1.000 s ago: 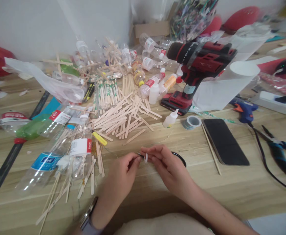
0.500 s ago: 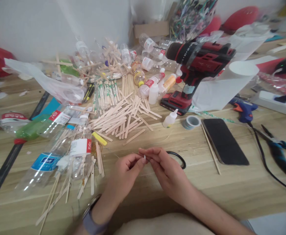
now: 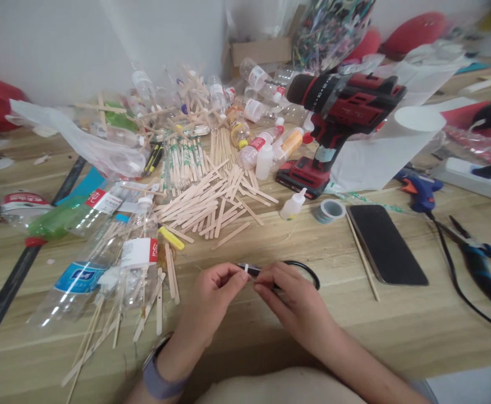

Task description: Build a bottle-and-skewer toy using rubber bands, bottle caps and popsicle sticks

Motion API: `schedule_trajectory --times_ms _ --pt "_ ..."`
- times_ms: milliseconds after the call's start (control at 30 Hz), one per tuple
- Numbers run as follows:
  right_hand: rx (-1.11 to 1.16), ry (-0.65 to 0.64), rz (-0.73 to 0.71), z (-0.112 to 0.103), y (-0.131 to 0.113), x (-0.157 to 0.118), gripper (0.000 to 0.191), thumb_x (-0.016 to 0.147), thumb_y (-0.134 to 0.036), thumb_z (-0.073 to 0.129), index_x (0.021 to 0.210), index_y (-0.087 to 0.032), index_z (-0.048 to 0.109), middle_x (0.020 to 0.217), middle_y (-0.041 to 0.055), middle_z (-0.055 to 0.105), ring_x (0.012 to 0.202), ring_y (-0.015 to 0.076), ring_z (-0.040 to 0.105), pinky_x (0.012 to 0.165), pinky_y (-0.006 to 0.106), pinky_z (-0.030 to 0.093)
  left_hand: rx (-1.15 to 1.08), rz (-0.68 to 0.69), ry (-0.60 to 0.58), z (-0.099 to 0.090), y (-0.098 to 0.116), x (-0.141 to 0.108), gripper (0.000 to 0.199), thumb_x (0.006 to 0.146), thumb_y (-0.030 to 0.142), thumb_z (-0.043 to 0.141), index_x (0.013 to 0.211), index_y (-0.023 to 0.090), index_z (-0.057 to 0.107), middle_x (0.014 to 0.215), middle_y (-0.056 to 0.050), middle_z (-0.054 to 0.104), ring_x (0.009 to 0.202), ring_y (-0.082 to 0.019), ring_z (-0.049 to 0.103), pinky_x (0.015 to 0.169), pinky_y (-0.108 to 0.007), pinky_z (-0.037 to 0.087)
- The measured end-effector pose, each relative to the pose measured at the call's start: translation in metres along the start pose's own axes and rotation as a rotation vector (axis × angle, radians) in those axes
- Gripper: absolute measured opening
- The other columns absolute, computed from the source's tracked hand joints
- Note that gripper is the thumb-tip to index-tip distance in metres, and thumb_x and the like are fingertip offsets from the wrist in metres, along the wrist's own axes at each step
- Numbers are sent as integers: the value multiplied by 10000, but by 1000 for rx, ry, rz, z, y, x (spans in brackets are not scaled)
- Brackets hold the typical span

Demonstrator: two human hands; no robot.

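Near the front middle of the table, my left hand [image 3: 214, 300] is closed in a pinch, with a small white piece [image 3: 246, 269] at its thumb and fingertip. What exactly the piece is, I cannot tell. My right hand [image 3: 293, 303] pinches close beside it, a slight gap from the left fingertips. Whatever lies between its fingers is too small to make out. A pair of black-handled scissors [image 3: 313, 274] lies on the table behind the right hand, which hides its middle part.
Wooden craft sticks [image 3: 203, 205] lie ahead, with plastic bottles [image 3: 139, 252] at the left. A red cordless drill [image 3: 333, 106] stands beyond a small glue bottle [image 3: 293, 205] and a tape roll [image 3: 330, 211]. Rightward are a phone [image 3: 386, 244], a glue gun [image 3: 420, 188] and pliers [image 3: 478, 264].
My right hand has drawn slightly down and right, parting from the left fingertips. More of the scissors now shows between the hands. The left hand has hardly moved.
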State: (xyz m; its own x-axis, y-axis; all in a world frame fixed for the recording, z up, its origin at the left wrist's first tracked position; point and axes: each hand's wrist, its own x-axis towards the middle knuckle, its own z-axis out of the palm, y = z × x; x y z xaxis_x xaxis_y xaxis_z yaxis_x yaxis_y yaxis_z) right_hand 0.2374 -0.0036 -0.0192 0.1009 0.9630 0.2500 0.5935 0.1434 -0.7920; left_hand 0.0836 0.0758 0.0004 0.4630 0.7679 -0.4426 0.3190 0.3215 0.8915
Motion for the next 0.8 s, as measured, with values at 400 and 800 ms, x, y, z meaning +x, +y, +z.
schedule_trajectory --times_ms 400,800 --pt "104 -17 -88 -2 0 2 168 957 -119 417 973 -241 532 918 52 744 850 161 729 715 252 556 241 55 -208 -5 0 -4 277 887 405 563 804 168 677 665 31 541 631 -129 445 575 -243 310" --pt "171 -75 236 0 -1 7 155 929 -274 450 823 -228 555 604 -26 627 525 132 605 520 227 458 1010 828 -5 5 -7 -17 265 991 153 407 843 185 625 750 -26 687 685 -185 630 612 -297 449"
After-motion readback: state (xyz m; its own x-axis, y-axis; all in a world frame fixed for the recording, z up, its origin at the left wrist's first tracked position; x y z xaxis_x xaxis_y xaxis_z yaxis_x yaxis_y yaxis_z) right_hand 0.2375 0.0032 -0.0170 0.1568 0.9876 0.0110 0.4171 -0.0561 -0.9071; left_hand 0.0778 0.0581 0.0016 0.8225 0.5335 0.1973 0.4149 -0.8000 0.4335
